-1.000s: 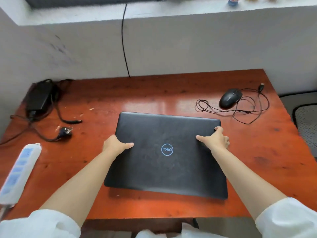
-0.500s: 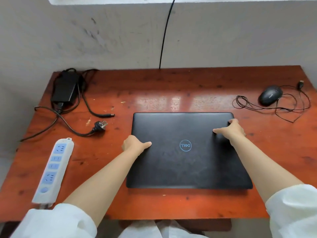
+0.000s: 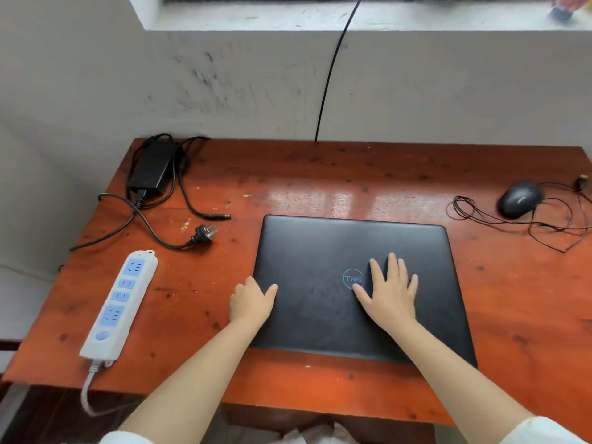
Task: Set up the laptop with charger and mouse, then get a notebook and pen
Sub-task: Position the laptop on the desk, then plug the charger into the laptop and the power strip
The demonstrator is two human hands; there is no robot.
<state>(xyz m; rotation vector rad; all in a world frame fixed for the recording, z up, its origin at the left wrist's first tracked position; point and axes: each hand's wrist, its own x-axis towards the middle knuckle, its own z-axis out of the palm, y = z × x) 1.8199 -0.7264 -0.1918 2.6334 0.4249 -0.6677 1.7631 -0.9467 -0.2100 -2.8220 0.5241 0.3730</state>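
At the far left of the red-brown wooden table lies a white power strip with blue sockets, its grey cord running off the near edge. Behind it, toward the back left corner, sits the black charger; its cables loop loosely, with the wall plug and the round barrel tip both lying free on the wood, near the laptop's back left corner. The closed black laptop rests flat at the middle of the table. The left hand grips its left edge, thumb on top of the lid and fingers curled at the side. The right hand lies flat on the lid with fingers spread wide, holding nothing, the thumb touching the round blue logo. At the far right, well apart from the laptop, sits the black mouse amid its tangled thin cable.
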